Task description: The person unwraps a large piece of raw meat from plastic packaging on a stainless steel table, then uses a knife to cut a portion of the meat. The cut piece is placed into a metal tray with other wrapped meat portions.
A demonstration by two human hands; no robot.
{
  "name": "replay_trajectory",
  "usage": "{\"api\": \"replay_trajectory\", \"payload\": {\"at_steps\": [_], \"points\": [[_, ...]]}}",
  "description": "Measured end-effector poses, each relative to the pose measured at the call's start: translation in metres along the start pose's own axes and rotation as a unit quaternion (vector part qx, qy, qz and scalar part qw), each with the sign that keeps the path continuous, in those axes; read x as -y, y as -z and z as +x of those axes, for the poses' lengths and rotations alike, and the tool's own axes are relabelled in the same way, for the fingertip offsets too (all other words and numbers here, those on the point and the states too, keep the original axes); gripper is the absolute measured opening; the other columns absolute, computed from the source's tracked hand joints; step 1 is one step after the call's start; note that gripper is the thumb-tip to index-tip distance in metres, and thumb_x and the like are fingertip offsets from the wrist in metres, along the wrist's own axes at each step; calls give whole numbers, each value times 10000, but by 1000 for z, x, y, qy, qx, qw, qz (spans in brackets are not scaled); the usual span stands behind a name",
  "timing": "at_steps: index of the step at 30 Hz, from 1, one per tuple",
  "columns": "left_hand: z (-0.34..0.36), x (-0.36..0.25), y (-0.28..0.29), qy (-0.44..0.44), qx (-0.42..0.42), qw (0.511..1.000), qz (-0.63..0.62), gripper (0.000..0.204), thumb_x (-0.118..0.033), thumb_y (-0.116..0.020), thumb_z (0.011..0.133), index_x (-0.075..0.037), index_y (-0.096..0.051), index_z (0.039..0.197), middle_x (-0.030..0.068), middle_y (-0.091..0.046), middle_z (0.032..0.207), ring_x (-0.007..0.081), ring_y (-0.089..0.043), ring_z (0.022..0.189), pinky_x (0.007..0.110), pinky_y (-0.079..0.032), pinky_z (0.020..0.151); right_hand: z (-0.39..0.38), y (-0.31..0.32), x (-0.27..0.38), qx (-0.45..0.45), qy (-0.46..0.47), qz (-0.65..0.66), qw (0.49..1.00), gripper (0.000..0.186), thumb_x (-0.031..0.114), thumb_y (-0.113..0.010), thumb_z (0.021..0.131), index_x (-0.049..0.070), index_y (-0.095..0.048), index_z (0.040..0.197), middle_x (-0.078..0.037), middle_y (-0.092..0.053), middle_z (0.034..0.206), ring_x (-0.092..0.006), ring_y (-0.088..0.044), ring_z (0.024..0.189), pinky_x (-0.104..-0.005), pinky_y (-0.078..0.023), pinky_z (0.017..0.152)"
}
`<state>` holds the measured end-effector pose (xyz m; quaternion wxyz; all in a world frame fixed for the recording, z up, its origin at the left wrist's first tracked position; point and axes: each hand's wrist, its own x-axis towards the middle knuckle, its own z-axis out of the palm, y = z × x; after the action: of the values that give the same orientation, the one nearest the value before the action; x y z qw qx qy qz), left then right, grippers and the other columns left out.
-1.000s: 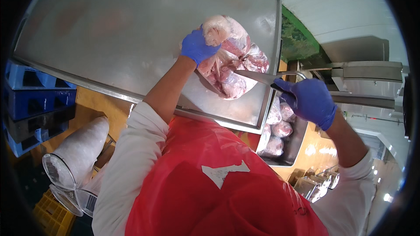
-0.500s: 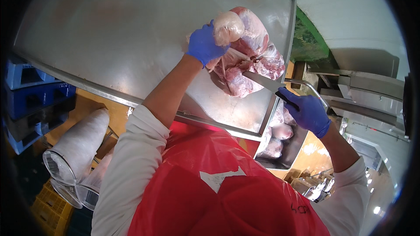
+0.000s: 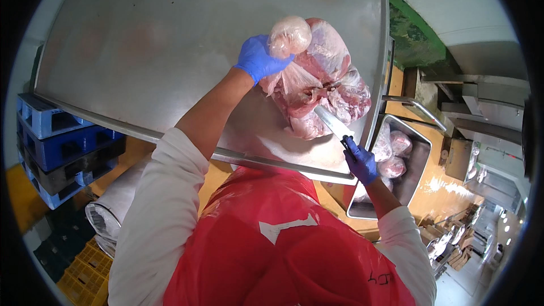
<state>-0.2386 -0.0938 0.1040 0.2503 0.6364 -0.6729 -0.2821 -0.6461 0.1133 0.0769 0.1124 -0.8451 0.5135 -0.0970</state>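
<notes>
On the metal table (image 3: 170,39) lies a large cut of raw meat (image 3: 330,51), pink and red with white fat. A pale, shiny rounded lump (image 3: 290,35) stands up at its left end. My left hand (image 3: 260,59), in a blue glove, grips the meat beside and below this lump, fingers partly hidden behind it. My right hand (image 3: 361,162), gloved too, is closed round the black handle of a knife (image 3: 334,123). The blade points up and left, its tip against the meat in the lower middle, next to a dark red opening.
Below the table's right edge stands a metal bin (image 3: 420,161) holding several wrapped pieces of meat (image 3: 391,167). Blue and black pallets (image 3: 62,136) are stacked at the left, with yellow crates (image 3: 85,266) lower down. A metal rail (image 3: 416,103) juts out at the right.
My right hand and the knife have moved left and lower, with the blade steeper against the meat. My left hand keeps its grip. The whole view has shifted, showing more of the bin.
</notes>
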Motion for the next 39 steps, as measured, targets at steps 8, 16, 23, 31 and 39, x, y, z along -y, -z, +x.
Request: {"api": "replay_trajectory", "payload": {"at_steps": [8,16,23,31,39], "points": [[-10,8,-1,12,-26,999,-21,496,-490,-745,754,-82,-734,1037,191,-731,994,379,-694,963,439,-564,853,-35,-40,49,-114,-94,34,988,584,165,-745,862,262,-560,1408,-114,-613,713,-305,-639,573,-437,-501,512],[-25,14,-24,-11,-66,993,-99,462,-444,-715,806,-82,-718,1091,210,-723,1027,385,-683,1005,444,-554,875,-77,113,105,-76,-96,-4,992,554,99,-726,853,149,-598,1390,-137,-637,734,-293,-643,613,-430,-518,578],[-28,-1,-4,-20,-69,996,-52,464,-452,-704,810,-75,-718,1082,206,-722,1031,384,-684,996,447,-550,876,39,217,142,73,-66,-161,982,396,308,-664,911,300,-652,1307,-155,-680,772,-346,-674,680,-456,-539,637],[-31,-3,0,20,-55,991,-116,527,-463,-727,775,-68,-672,1120,199,-705,1083,389,-669,1018,455,-543,898,172,295,146,324,-101,-115,934,399,231,-702,887,225,-670,1285,-170,-673,785,-351,-655,659,-398,-517,644],[-16,12,-37,57,-111,987,-101,518,-457,-771,741,-58,-677,1056,188,-714,976,379,-698,895,444,-571,811,166,249,122,277,-45,-77,957,383,277,-699,906,222,-672,1284,-152,-700,797,-333,-682,680,-394,-545,645]]}}
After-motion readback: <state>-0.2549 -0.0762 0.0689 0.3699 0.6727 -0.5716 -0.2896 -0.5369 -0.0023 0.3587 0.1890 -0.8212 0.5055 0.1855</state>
